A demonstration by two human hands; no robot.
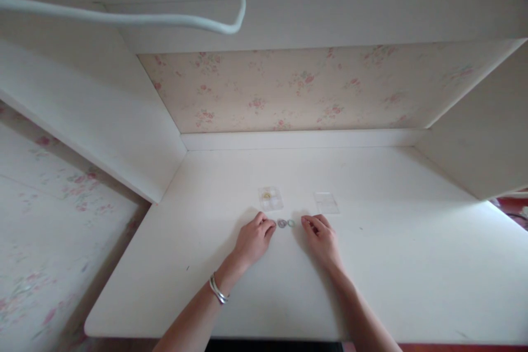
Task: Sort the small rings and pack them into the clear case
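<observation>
In the head view, two small rings (286, 223) are laid side by side on the white desk (412, 264), framed between the left hand (252, 241) and right hand (322, 239). Both hands rest loosely curled, grasping nothing. Two clear bags (270, 198) lie just behind.

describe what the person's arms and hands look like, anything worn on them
Both forearms are bare, with no sleeves in view. The left hand has a silver bangle at its wrist, seemingly two thin bands side by side. The right hand and its wrist carry nothing. No gloves or watch; any finger ring would be too small to tell.
</observation>
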